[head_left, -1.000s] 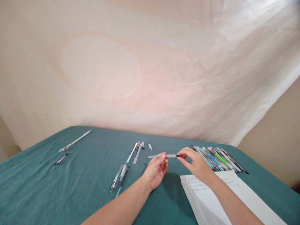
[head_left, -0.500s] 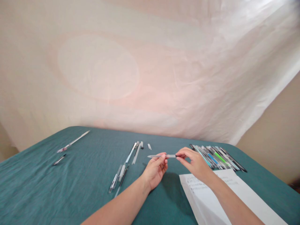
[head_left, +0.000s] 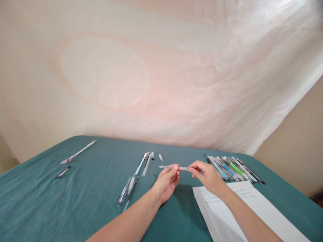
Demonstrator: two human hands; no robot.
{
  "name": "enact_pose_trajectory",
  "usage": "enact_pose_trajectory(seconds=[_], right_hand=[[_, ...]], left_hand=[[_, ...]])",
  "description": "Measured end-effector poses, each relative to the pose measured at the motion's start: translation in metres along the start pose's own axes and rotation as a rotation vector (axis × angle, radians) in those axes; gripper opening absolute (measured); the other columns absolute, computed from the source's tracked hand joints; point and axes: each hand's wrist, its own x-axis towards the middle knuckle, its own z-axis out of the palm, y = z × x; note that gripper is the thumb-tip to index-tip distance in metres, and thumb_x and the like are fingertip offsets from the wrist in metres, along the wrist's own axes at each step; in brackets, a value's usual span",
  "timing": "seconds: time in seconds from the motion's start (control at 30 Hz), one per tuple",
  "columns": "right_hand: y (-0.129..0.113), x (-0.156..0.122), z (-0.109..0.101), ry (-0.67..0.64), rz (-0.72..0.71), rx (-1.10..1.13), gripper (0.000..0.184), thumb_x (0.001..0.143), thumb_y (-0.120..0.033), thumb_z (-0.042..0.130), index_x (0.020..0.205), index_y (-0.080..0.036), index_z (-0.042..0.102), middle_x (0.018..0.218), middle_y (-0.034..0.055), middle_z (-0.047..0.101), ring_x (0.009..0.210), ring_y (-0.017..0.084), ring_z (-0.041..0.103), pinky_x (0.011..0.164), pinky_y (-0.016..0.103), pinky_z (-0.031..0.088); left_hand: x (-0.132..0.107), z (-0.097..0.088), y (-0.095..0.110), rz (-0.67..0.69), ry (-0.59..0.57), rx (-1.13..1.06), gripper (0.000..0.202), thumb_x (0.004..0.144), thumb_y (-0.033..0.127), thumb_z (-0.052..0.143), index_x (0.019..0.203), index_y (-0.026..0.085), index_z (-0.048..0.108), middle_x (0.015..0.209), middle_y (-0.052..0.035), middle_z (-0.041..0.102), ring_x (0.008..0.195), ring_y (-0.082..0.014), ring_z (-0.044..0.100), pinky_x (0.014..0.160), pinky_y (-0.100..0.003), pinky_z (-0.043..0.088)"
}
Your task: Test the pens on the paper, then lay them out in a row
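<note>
My left hand (head_left: 166, 183) pinches the middle of a clear pen barrel (head_left: 167, 167), which lies level above the teal tablecloth (head_left: 75, 198). My right hand (head_left: 205, 175) pinches the barrel's right end with thumb and fingertips. What sits under those fingertips is hidden. Both hands hover near the table's middle, close together.
A row of several pens (head_left: 233, 169) lies at the right, behind a white printed sheet (head_left: 242, 211). Loose pen parts (head_left: 137, 174) lie left of my hands. Further left are a long clear pen (head_left: 78, 153) and a short dark piece (head_left: 63, 171). A pale cloth hangs behind.
My right fingers have slid slightly left along the barrel's end, and the small dark tip seen there earlier no longer shows. The left hand has stayed put.
</note>
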Motion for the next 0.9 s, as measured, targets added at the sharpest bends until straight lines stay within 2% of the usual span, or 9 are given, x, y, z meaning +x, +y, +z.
enact_pose_trajectory(seconds=[0.2, 0.33, 0.43, 0.5, 0.6, 0.73, 0.8, 0.9], right_hand=[[0.007, -0.003, 0.019, 0.026, 0.131, 0.006, 0.041, 0.087, -0.043, 0.031, 0.059, -0.018, 0.049, 0.052, -0.0021, 0.052, 0.045, 0.01, 0.052, 0.05, 0.022, 0.039], [0.011, -0.003, 0.019, -0.064, 0.251, 0.167, 0.046, 0.086, -0.049, 0.025, 0.064, -0.017, 0.05, 0.056, -0.0007, 0.054, 0.045, 0.011, 0.053, 0.045, 0.021, 0.039], [0.011, -0.003, 0.01, -0.111, 0.198, 0.179, 0.035, 0.085, -0.048, 0.033, 0.081, -0.018, 0.051, 0.066, 0.0003, 0.057, 0.055, 0.012, 0.055, 0.049, 0.021, 0.041], [0.011, -0.004, 0.006, -0.114, 0.14, 0.135, 0.027, 0.084, -0.045, 0.039, 0.086, -0.019, 0.049, 0.066, -0.0007, 0.057, 0.058, 0.012, 0.055, 0.052, 0.022, 0.041], [0.011, -0.004, 0.007, -0.101, 0.114, 0.084, 0.027, 0.086, -0.042, 0.036, 0.077, -0.019, 0.048, 0.063, -0.0011, 0.055, 0.057, 0.012, 0.054, 0.053, 0.023, 0.041], [0.011, -0.003, 0.012, -0.119, 0.161, 0.106, 0.041, 0.088, -0.043, 0.026, 0.063, -0.018, 0.046, 0.057, -0.0005, 0.053, 0.052, 0.011, 0.053, 0.053, 0.024, 0.04], [0.012, -0.003, 0.01, -0.129, 0.176, 0.126, 0.037, 0.088, -0.043, 0.028, 0.068, -0.018, 0.048, 0.06, -0.0004, 0.054, 0.054, 0.012, 0.054, 0.053, 0.023, 0.04], [0.013, -0.004, 0.006, -0.123, 0.141, 0.113, 0.022, 0.085, -0.041, 0.04, 0.084, -0.02, 0.047, 0.066, -0.0015, 0.055, 0.058, 0.012, 0.055, 0.053, 0.023, 0.04]], left_hand=[[0.001, -0.002, -0.002, 0.019, -0.018, 0.041, 0.016, 0.071, 0.016, 0.064, 0.086, 0.013, 0.059, 0.071, -0.0018, 0.062, 0.057, -0.0046, 0.057, 0.056, -0.014, 0.048], [0.003, -0.003, -0.004, 0.039, -0.012, 0.04, 0.017, 0.071, 0.015, 0.064, 0.086, 0.012, 0.059, 0.073, -0.0028, 0.062, 0.057, -0.0045, 0.056, 0.056, -0.014, 0.048], [0.004, -0.004, -0.004, 0.051, -0.005, 0.035, 0.018, 0.071, 0.015, 0.064, 0.088, 0.012, 0.059, 0.072, -0.0024, 0.061, 0.058, -0.0045, 0.056, 0.056, -0.014, 0.048], [0.003, -0.004, -0.004, 0.053, -0.013, 0.035, 0.018, 0.071, 0.015, 0.064, 0.088, 0.012, 0.059, 0.072, -0.0023, 0.061, 0.058, -0.0042, 0.055, 0.056, -0.014, 0.048], [0.003, -0.003, -0.004, 0.044, -0.029, 0.05, 0.017, 0.071, 0.014, 0.064, 0.087, 0.012, 0.059, 0.073, -0.0025, 0.061, 0.058, -0.0039, 0.055, 0.056, -0.014, 0.048], [0.004, -0.004, -0.005, 0.045, -0.025, 0.061, 0.018, 0.071, 0.014, 0.064, 0.088, 0.012, 0.059, 0.074, -0.0024, 0.06, 0.059, -0.0039, 0.055, 0.057, -0.014, 0.048], [0.004, -0.005, -0.005, 0.046, -0.02, 0.054, 0.019, 0.071, 0.015, 0.064, 0.089, 0.012, 0.058, 0.073, -0.0019, 0.06, 0.059, -0.004, 0.055, 0.057, -0.014, 0.048], [0.004, -0.006, -0.005, 0.046, -0.022, 0.049, 0.019, 0.071, 0.015, 0.063, 0.089, 0.013, 0.058, 0.075, -0.0022, 0.06, 0.059, -0.0042, 0.055, 0.057, -0.014, 0.048]])
